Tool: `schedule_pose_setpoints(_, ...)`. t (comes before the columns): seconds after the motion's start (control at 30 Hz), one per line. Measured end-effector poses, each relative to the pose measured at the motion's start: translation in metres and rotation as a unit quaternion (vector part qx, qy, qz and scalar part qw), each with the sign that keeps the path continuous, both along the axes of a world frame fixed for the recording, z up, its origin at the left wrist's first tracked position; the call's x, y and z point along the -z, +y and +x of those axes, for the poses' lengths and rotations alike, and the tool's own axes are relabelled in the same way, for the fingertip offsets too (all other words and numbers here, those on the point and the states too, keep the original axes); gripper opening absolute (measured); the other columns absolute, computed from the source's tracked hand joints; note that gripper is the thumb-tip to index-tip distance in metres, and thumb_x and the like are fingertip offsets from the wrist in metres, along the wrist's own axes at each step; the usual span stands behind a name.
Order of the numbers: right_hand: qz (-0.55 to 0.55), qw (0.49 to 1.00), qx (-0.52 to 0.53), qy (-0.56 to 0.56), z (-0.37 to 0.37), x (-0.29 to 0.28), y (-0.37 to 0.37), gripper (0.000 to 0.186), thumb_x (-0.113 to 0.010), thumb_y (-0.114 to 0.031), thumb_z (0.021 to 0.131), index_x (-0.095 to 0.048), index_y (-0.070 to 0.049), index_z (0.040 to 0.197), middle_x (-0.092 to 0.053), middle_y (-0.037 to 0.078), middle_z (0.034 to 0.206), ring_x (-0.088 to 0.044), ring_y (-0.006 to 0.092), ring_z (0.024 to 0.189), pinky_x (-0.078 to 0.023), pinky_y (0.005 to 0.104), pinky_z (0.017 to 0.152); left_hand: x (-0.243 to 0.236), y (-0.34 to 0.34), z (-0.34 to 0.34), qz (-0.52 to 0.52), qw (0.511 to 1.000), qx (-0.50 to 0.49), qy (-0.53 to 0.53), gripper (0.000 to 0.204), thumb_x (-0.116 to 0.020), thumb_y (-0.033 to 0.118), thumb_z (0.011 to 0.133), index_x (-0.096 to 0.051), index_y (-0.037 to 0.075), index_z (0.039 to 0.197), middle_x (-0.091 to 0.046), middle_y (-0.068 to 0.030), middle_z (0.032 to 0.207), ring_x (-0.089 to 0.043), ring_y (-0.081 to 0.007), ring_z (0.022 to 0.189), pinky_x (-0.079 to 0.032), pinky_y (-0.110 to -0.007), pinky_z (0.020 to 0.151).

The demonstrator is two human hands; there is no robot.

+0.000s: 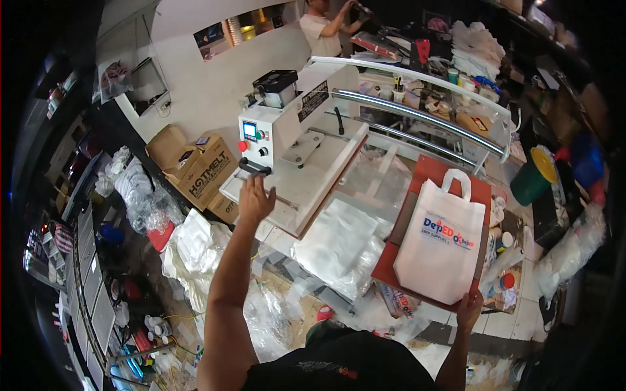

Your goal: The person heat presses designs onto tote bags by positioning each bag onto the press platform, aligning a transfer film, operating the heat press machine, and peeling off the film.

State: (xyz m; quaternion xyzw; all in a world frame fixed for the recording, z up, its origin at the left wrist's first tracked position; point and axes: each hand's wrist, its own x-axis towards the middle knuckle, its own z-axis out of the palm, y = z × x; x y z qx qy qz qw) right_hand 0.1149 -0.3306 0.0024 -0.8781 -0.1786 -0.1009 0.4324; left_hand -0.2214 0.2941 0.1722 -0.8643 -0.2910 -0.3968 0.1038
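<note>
My left hand is at the front of a white press machine, just below its black handle, with fingers apart and slightly bent; whether the fingertips touch the machine I cannot tell. My right hand grips the near right corner of a red board. On that board lies a white tote bag with a printed front and its handle loop at the far end. Between the machine and the board sits a pile of white bags in clear plastic.
A co-worker stands at the back, holding something. Steel rails cross behind the board. Cardboard boxes and plastic-wrapped bundles crowd the left. A green bucket, containers and a wrapped roll stand at the right.
</note>
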Motion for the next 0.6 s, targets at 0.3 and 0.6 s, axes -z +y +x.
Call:
schedule_pose_setpoints(0.3,-0.146,0.984,0.075,-0.064,-0.003,0.006,0.017,0.041,-0.068,-0.019,0.085,-0.057,0.006,0.115,-0.061,0.022,0.103,-0.057,0.0396,0.096,-0.044,0.0493,0.087,-0.017,0.092,-0.002,-0.134,0.968,-0.040,0.207,0.036,-0.064,0.042,0.086,-0.067,0.010,0.101,-0.066,-0.0144,0.107,-0.054,-0.0348,0.115,-0.036,-0.052,0.104)
schedule_pose_setpoints(0.6,-0.017,0.994,0.105,-0.026,0.014,0.029,0.018,0.027,-0.070,-0.022,0.083,-0.070,0.002,0.093,-0.066,0.021,0.094,-0.063,0.0371,0.088,-0.050,0.0452,0.081,0.003,0.105,0.000,-0.089,0.978,-0.013,0.187,0.029,-0.061,0.042,0.087,-0.066,0.013,0.091,-0.068,-0.0090,0.100,-0.057,-0.0335,0.104,-0.038,-0.056,0.093)
